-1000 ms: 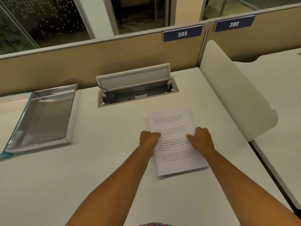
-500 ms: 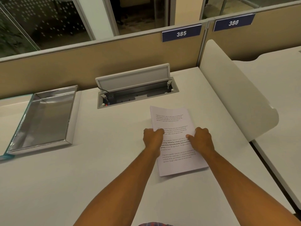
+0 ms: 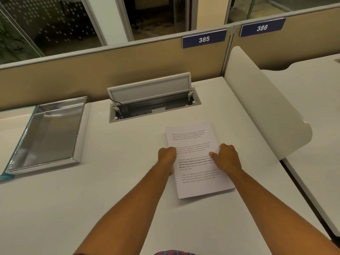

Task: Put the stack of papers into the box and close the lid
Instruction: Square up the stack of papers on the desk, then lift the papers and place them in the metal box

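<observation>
A stack of printed white papers lies flat on the white desk, right of centre. My left hand is curled against the stack's left edge. My right hand covers the right edge with its thumb on the top sheet. Both hands grip the stack at mid-length, and it rests on the desk. The silver box sits open at the far left of the desk, well apart from the papers. Its teal-edged lid lies open flat to the box's left, partly out of frame.
An open cable hatch with a raised flap is set into the desk just behind the papers. A beige partition closes the back. A curved white divider borders the desk on the right, with another desk beyond it.
My left hand moved off the top sheet to the stack's left edge. The stack turned slightly. My right hand stayed in place.
</observation>
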`<state>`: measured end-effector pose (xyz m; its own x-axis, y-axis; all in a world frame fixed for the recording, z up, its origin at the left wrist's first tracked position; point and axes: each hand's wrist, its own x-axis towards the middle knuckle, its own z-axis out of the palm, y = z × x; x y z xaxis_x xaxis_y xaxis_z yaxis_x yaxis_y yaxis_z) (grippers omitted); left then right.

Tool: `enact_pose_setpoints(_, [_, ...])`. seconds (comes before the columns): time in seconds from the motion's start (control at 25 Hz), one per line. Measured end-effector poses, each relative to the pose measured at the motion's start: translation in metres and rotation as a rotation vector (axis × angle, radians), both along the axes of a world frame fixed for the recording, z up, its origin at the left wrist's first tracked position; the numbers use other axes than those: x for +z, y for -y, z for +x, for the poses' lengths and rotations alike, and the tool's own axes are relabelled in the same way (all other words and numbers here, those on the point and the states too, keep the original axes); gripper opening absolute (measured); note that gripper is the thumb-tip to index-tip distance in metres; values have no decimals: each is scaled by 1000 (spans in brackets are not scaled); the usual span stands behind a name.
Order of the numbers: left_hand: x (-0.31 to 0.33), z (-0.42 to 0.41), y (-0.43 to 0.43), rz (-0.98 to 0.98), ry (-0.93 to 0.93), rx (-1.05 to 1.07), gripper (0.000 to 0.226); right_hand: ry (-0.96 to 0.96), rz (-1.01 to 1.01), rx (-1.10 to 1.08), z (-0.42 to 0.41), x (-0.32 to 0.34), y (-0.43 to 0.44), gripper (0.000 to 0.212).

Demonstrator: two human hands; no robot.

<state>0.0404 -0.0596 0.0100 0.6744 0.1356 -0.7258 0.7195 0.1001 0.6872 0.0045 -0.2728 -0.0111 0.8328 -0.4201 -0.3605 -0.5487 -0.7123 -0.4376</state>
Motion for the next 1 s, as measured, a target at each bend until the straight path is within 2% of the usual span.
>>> enact_pose_setpoints(0.16, [3,-1,1,110,125,-205,20,-17,4,-6,1,2,1,49])
enact_pose_setpoints(0.28, [0,-12,-1,133,282,-259,22,26,111,-51,8,2,11,30])
enact_pose_setpoints(0.4, [13,-19,-16,66,415,-268,25,118,353,-100,11,15,18,26])
enact_pose_setpoints(0.52, [34,-25,-42,-2,513,-310,27,145,696,-60,5,36,7,36])
enact_pose_setpoints(0.6, [46,-29,-63,5,555,-338,29,191,800,-33,-4,48,-8,36])
enact_pose_setpoints(0.84, [70,-41,-135,282,743,-277,26,528,654,52,-23,69,-92,26])
enact_pose_setpoints(1.0, [75,-53,-194,365,863,-180,25,674,625,162,-37,74,-157,24])
